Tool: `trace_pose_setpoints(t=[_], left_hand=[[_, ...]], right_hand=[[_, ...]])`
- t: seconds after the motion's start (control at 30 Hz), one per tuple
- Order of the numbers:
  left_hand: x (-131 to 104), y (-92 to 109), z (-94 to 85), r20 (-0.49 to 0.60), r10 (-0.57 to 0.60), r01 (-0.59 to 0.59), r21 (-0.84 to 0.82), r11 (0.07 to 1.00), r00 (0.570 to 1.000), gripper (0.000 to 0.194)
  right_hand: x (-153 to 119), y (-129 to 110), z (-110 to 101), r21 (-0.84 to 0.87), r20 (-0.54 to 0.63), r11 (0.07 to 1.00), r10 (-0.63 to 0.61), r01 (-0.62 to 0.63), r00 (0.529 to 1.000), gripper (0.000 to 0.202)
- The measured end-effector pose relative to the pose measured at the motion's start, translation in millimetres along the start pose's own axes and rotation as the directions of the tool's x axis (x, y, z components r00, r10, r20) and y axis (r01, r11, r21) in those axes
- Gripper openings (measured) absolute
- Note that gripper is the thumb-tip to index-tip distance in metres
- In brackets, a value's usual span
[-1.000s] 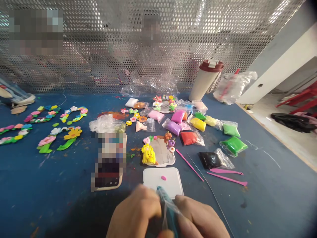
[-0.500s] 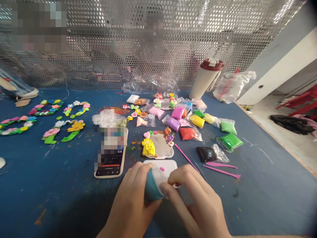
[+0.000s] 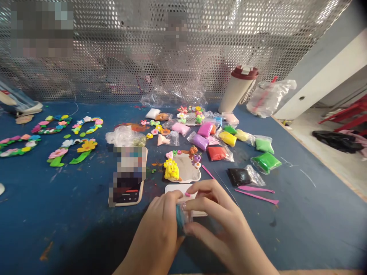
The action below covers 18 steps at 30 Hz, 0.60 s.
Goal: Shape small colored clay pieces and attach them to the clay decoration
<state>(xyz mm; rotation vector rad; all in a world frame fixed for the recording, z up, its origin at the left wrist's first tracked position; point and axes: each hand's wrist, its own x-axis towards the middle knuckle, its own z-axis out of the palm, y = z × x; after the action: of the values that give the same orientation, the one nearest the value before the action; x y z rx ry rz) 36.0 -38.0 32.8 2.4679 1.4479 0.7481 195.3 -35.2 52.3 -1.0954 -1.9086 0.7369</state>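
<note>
A small clear bag of teal-blue modelling clay (image 3: 180, 218) is held low over the near middle of the table. My left hand (image 3: 159, 225) is closed around its blue part. My right hand (image 3: 222, 215) has its thumb and fingers on the clear plastic end, the contact partly blurred. Just beyond and partly under my hands lies a white board (image 3: 172, 188) bearing a small pink piece (image 3: 187, 194). Behind that rests a mirror (image 3: 186, 168) whose frame carries clay figures, among them a yellow one (image 3: 171, 171) at the left.
A phone (image 3: 145, 183) lies to the left, near several clay flower wreaths (image 3: 87, 126). Bagged clays (image 3: 217, 153) spread behind and rightward, with pink tools (image 3: 258, 195) at right. A tumbler (image 3: 237, 89) and a plastic bag (image 3: 269, 99) stand before the perforated metal screen (image 3: 114, 68).
The bag has turned and looks more bunched between my hands. My right hand has shifted up and left, its fingers now reaching over the bag's clear end and the white board.
</note>
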Motion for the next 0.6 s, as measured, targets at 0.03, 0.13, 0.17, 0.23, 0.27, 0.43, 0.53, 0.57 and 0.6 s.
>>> trace_pose_setpoints(t=[0.03,0.13,0.17,0.23,0.27,0.43,0.53,0.57,0.6], left_hand=[[0,-1,1.2,0.000,0.001,-0.001,0.018,1.000,1.000,0.048],[0,-3,2.8,0.019,-0.003,0.002,0.041,0.999,1.000,0.060],[0,-4,2.7,0.028,-0.012,0.011,0.033,0.999,1.000,0.063],[0,-4,2.2,0.049,-0.032,0.032,0.001,0.999,0.998,0.067],[0,-5,1.9,0.062,-0.043,0.044,-0.018,0.999,0.997,0.068],[-1,-3,0.9,0.049,-0.097,0.101,-0.071,0.992,0.994,0.068],[-1,-1,-0.6,-0.025,-0.079,0.078,-0.057,0.995,0.997,0.056],[-1,-1,-1.3,-0.050,-0.053,0.051,-0.041,0.998,0.997,0.053],[0,-1,-2.0,-0.070,-0.023,0.021,-0.023,1.000,0.997,0.050]], right_hand=[[0,-1,0,0.007,0.020,1.000,0.004,-0.004,1.000,0.029],[0,-4,0,-0.029,0.065,1.000,0.000,0.002,0.998,0.030],[0,-5,1,-0.062,0.072,0.998,-0.010,0.014,0.997,0.030],[-1,-5,1,-0.141,0.074,0.989,-0.037,0.047,0.997,0.026],[-2,-5,2,-0.179,0.075,0.982,-0.046,0.059,0.996,0.025],[-8,-2,0,-0.209,0.091,0.978,0.002,0.018,0.996,0.021],[-12,-1,-1,-0.167,0.055,0.986,-0.001,0.011,0.999,0.019],[-14,0,-1,-0.171,0.034,0.985,-0.011,0.017,0.999,0.017],[-16,0,-1,-0.190,0.005,0.982,-0.024,0.025,1.000,0.014]])
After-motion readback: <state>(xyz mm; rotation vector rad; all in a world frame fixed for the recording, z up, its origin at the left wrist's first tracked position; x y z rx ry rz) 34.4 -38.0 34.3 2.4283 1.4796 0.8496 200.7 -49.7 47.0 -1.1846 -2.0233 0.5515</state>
